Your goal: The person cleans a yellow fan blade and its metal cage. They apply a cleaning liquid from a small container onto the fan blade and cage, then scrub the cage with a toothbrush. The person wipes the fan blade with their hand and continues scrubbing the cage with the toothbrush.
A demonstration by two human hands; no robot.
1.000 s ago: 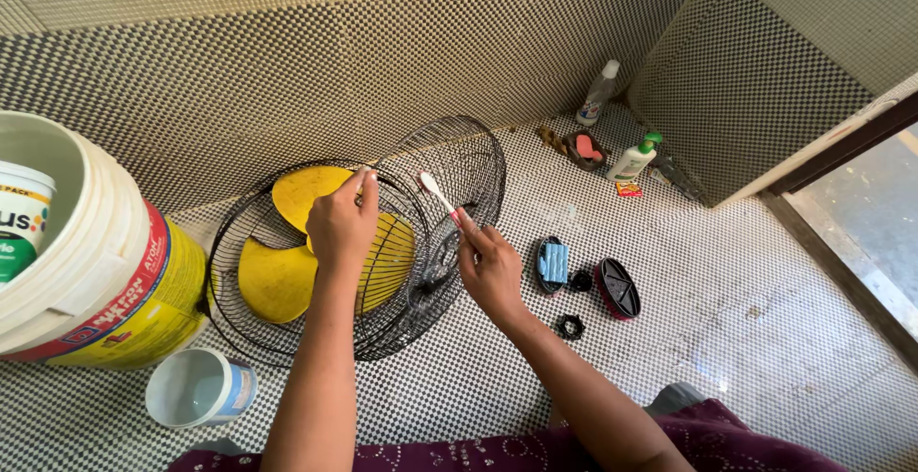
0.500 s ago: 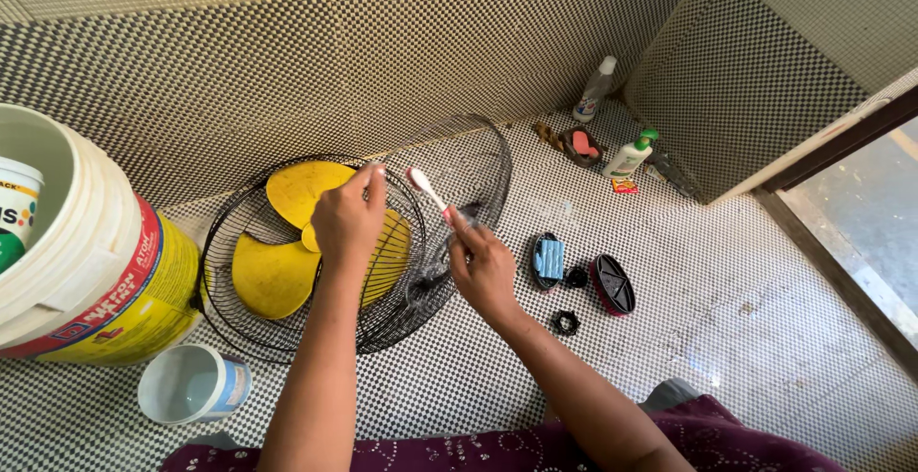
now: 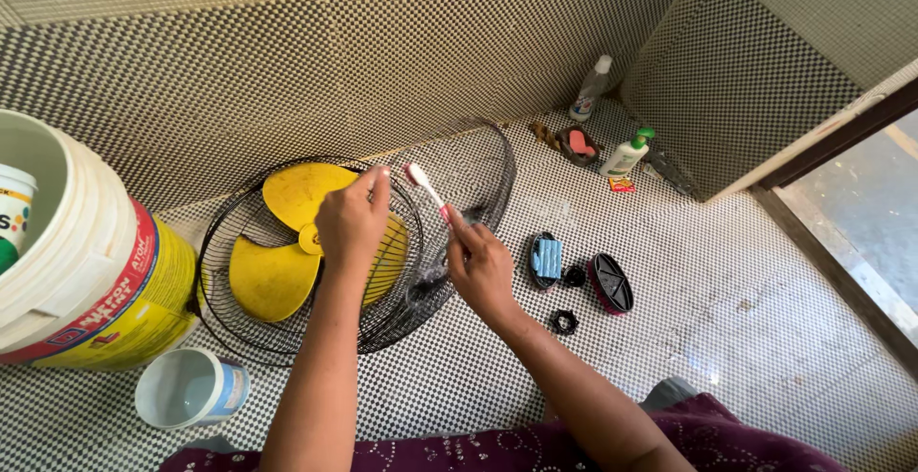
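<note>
Black wire fan guard (image 3: 449,233), tilted on edge against a second fan guard (image 3: 287,329) lying flat, now leaning a touch further toward 1 o'clock than half a second ago. Left hand (image 3: 352,223) closed over the top rim of the tilted guard, fingers curled tight on the wire, shifted slightly toward 3 o'clock since the earlier picture. Right hand (image 3: 481,266) clamped around the pink handle of a toothbrush (image 3: 426,186), bristle head white, pointing to 11 o'clock from the fist, raised a little higher than before, just beside the left fingertips. Tilted guard between both hands, mesh at 9 o'clock of the right hand. Yellow fan blade (image 3: 287,242) under the flat guard, at 8 o'clock of the left hand.

Large white bucket (image 3: 96,271) at 9 o'clock, band of red, wrap of yellow below it; a white tub with green mark (image 3: 14,219) inside. White mug (image 3: 191,388) with pale blue label at 7 o'clock. Blue soap in a dark dish (image 3: 549,260), black nut (image 3: 563,321), black and red dish lid (image 3: 612,284) at 3 o'clock. White bottle (image 3: 591,89) and green-capped pump bottle (image 3: 627,154) in the corner at 1 o'clock.
</note>
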